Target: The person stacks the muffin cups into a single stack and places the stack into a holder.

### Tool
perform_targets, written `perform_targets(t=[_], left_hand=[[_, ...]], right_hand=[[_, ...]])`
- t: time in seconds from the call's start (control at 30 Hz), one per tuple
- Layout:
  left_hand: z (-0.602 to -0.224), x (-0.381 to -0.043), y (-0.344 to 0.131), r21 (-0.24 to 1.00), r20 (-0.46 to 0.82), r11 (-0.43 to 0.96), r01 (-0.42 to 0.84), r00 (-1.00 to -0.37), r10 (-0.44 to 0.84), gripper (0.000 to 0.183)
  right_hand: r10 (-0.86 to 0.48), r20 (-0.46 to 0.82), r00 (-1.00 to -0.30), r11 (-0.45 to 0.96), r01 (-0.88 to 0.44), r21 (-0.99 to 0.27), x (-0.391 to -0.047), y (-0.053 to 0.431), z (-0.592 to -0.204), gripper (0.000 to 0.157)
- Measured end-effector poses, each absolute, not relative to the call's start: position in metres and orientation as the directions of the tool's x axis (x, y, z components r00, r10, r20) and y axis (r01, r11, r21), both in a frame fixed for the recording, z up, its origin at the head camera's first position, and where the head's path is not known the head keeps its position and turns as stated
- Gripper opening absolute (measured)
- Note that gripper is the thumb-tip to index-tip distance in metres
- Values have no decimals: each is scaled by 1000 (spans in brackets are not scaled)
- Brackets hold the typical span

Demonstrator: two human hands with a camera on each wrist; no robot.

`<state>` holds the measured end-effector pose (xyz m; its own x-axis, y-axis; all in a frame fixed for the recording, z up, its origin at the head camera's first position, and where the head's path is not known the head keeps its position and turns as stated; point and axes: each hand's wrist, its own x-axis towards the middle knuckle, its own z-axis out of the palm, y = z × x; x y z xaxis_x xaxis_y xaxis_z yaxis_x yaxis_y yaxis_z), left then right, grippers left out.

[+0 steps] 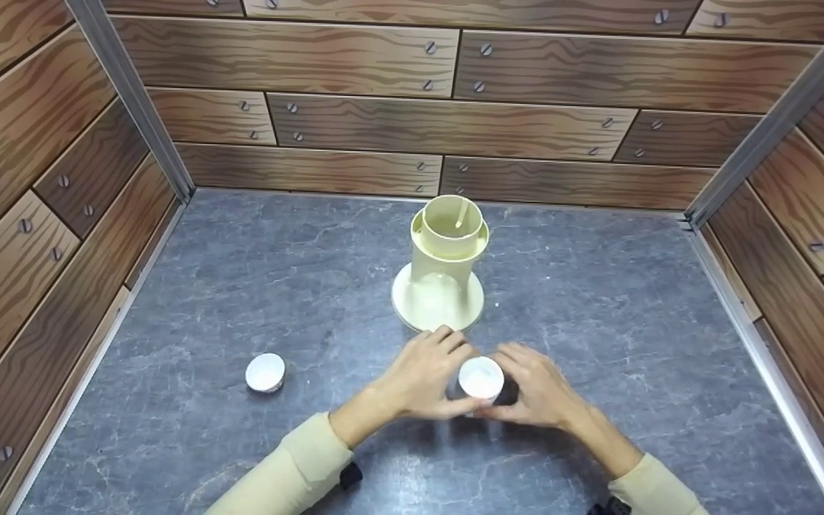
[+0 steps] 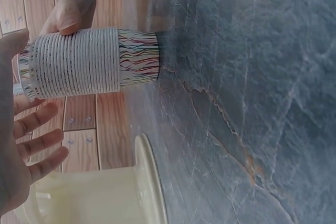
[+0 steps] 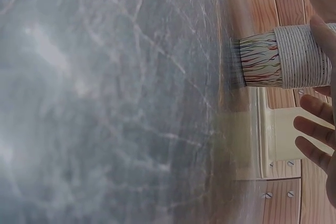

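Note:
A tall stack of nested paper cups (image 1: 481, 379), white-rimmed with a coloured wavy-line pattern, stands upright on the tabletop. My left hand (image 1: 430, 375) holds it from the left near the top, between thumb and index finger. From the other side my right hand (image 1: 537, 386) grips it likewise, its thumb laid along the cups in the right wrist view. Both thumbs meet at the front of the stack. The remaining left fingers (image 2: 39, 145) spread away from the cups. Just beyond the hands rises a cream-coloured tube (image 1: 448, 265) on a round base.
A single paper cup (image 1: 265, 373) stands to the left, apart from the hands. An open cylinder (image 1: 453, 243) with a thin strip inside sits in the top of the cream tube. Wood-patterned walls (image 1: 355, 61) enclose the grey marbled tabletop (image 1: 240, 286) at the back and sides.

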<state>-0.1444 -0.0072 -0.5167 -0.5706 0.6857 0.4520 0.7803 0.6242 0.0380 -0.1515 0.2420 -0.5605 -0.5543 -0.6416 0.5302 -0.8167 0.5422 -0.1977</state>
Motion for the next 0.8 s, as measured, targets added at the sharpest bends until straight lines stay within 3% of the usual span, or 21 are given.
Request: perform_targets(t=[0.37, 0.8], left_hand=[[-520, -144, -7, 53, 425, 625, 779, -584, 692, 62], [-524, -144, -7, 81, 398, 626, 776, -601, 693, 61]], right_hand=[[-650, 500, -572, 548, -809, -214, -151, 242, -558, 69], [-646, 537, -542, 533, -824, -191, -153, 241, -561, 66]])
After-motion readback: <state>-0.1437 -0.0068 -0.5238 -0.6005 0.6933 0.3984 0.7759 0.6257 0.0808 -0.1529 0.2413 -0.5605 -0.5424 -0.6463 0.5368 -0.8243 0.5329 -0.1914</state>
